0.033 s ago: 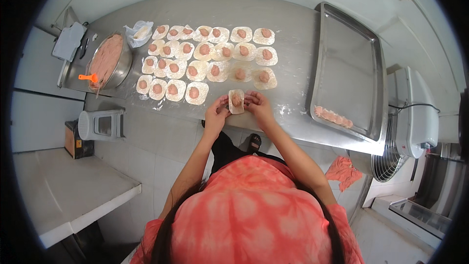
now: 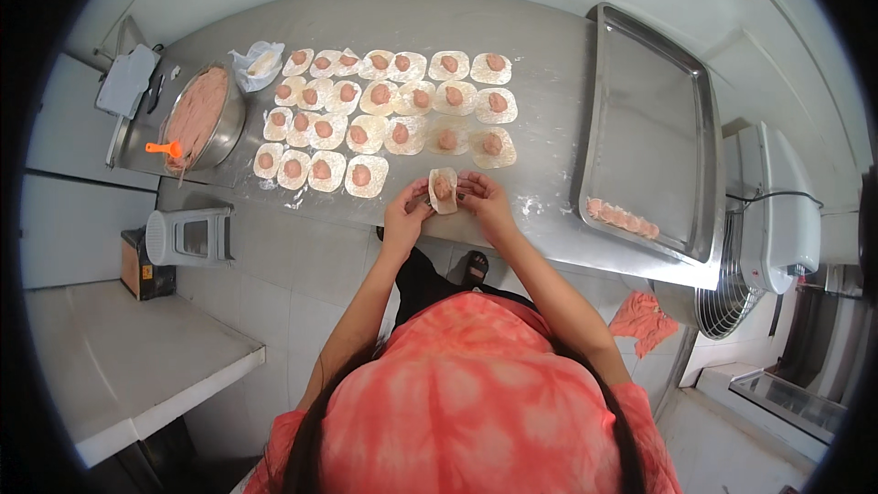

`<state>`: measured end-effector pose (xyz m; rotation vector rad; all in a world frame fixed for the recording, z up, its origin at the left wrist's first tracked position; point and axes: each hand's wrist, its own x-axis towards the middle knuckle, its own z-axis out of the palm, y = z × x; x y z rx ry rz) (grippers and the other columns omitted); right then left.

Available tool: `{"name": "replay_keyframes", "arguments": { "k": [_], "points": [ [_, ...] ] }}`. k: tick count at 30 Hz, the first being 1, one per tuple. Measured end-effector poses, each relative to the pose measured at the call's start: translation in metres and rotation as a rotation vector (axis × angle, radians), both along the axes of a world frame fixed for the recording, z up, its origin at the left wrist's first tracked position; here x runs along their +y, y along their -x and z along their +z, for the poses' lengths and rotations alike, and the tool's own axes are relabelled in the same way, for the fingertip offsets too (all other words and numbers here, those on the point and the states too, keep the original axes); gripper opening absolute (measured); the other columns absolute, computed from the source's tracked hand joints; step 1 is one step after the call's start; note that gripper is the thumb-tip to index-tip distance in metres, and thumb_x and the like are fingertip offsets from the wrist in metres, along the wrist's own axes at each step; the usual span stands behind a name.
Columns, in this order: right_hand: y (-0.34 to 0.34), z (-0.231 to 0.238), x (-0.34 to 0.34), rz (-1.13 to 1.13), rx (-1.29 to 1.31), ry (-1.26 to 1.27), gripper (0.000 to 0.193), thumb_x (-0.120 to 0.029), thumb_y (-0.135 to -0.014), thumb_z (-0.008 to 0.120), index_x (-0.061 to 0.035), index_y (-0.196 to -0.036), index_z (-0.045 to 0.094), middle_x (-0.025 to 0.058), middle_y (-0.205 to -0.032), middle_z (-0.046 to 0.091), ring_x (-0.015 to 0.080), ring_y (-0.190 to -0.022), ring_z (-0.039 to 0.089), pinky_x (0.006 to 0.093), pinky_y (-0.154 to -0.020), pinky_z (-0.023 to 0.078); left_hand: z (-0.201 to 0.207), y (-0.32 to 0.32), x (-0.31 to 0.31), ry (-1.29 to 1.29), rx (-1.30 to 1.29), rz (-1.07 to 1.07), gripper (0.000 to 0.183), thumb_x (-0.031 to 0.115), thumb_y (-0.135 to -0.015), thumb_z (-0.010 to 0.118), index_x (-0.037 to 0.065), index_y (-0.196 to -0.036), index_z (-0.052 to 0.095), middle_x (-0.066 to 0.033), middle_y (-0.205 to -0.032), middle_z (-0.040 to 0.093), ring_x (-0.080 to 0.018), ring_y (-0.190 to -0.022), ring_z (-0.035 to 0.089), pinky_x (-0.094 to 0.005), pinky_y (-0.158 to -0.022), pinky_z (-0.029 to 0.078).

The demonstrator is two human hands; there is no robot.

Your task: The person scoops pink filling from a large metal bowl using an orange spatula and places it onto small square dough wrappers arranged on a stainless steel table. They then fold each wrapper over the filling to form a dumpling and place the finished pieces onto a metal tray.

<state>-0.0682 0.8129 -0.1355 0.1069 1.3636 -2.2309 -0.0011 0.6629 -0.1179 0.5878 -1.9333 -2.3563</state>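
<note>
Metal table (image 2: 553, 64) with filled wrappers (image 2: 380, 94), tiled floor (image 2: 320, 279)

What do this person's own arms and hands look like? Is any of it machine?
No machinery shows: these are human arms. The left hand and right hand wear no gloves, and no watch or cable shows at the wrists. Both forearms are bare, below short coral-red sleeves matching the blotchy, tie-dye-like shirt. Rings are too small to tell.
</note>
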Motion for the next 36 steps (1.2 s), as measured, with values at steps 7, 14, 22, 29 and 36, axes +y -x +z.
{"name": "replay_keyframes", "arguments": {
  "k": [7,14,22,29,36],
  "points": [
    [0.013,0.009,0.018,0.061,0.165,-0.069,0.027,0.001,-0.078,0.058,0.0005,-0.106,0.058,0.0060,-0.090,0.064,0.0131,-0.084,0.058,0.0263,-0.076,0.046,0.018,0.018,0.019,-0.088,-0.027,0.004,0.025,0.000,-0.086,0.054,0.000,-0.112,0.054,-0.0065,-0.108,0.058,-0.0120,-0.090,0.058,-0.0220,-0.072,0.050],
    [0.005,0.035,0.019,-0.114,0.047,0.159,0.018,-0.003,-0.081,0.062,-0.0016,-0.099,0.058,0.0045,-0.093,0.064,0.0126,-0.087,0.059,0.0262,-0.080,0.046,0.021,0.024,0.030,-0.158,0.053,0.084,0.010,-0.001,-0.085,0.057,0.002,-0.093,0.053,-0.0065,-0.110,0.054,-0.0105,-0.088,0.057,-0.0217,-0.072,0.049],
    [0.003,0.007,0.046,0.092,0.302,-0.312,0.019,0.003,-0.076,0.059,0.0000,-0.095,0.060,0.0041,-0.090,0.064,0.0114,-0.079,0.059,0.0261,-0.073,0.048,0.011,0.007,0.038,0.145,0.117,0.013,0.024,-0.005,-0.075,0.064,0.000,-0.095,0.051,-0.0096,-0.106,0.054,-0.0139,-0.089,0.058,-0.0251,-0.074,0.049],
    [-0.002,0.006,0.045,0.066,0.741,-0.740,0.020,0.003,-0.072,0.059,-0.0002,-0.092,0.060,0.0120,-0.084,0.062,0.0280,-0.072,0.061,0.0316,-0.067,0.049,0.011,0.003,0.045,0.578,0.032,-0.132,0.036,-0.005,-0.074,0.062,0.001,-0.108,0.052,-0.0111,-0.083,0.062,-0.0182,-0.076,0.064,-0.0271,-0.067,0.050],
    [-0.010,0.021,0.058,0.183,0.777,-0.808,0.034,0.005,-0.066,0.060,-0.0018,-0.099,0.057,0.0145,-0.094,0.058,0.0310,-0.089,0.059,0.0378,-0.075,0.048,0.008,0.009,0.046,0.835,0.076,-0.330,0.032,0.005,-0.072,0.067,0.003,-0.102,0.058,-0.0115,-0.077,0.063,-0.0265,-0.069,0.062,-0.0346,-0.062,0.049]
  ]
}}
